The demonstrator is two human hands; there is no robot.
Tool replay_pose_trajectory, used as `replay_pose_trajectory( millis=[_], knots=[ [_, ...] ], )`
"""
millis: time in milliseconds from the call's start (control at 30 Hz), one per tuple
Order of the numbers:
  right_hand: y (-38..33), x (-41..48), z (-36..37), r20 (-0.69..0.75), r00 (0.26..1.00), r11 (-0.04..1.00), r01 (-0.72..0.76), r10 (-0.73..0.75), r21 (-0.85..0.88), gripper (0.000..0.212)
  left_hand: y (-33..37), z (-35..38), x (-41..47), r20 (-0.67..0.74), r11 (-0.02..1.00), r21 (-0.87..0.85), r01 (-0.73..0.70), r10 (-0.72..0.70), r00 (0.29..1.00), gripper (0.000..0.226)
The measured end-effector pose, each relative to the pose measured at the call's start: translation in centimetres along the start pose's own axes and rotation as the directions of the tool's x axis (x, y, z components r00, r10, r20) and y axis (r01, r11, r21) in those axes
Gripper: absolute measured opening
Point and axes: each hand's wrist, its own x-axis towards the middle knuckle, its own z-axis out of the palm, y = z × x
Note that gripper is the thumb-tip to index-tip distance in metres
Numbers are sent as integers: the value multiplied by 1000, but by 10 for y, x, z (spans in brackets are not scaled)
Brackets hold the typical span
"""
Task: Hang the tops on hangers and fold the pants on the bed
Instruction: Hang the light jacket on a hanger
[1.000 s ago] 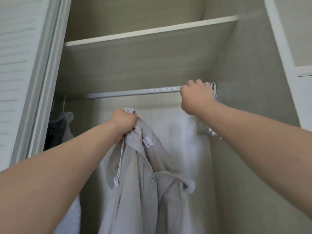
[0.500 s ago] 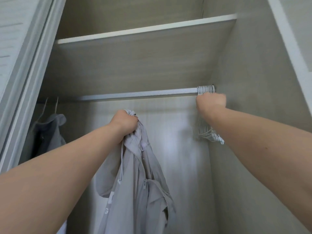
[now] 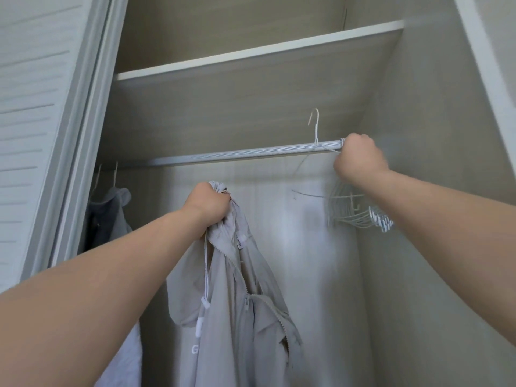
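Left hand (image 3: 208,203) clutches the jacket (image 3: 237,303) by its collar, hanging below it; right hand (image 3: 358,160), gripping one wire hanger (image 3: 316,132) at the rail (image 3: 237,156), should swing it clear before threading the shoulders.

Two arms come in from the lower corners of the view, each bare along its whole visible length, forearm down to wrist. The left hand (image 3: 208,202) and the right hand (image 3: 358,160) are bare as well, showing mostly backs and knuckles. The forearms look smooth, and broad near the camera.
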Motion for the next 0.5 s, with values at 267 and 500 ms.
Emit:
replay_pose_trajectory(
  millis=[267,500],
  knots=[
    [0,-108,-34,-43,981,726,-108,187,680,18,10,-43,-47,-34,998,-57,-13,11,999,28],
    [-12,-194,-64,326,915,213,-376,237,902,16,10,-80,-102,-7,997,-78,21,-22,1000,18]
  ],
)
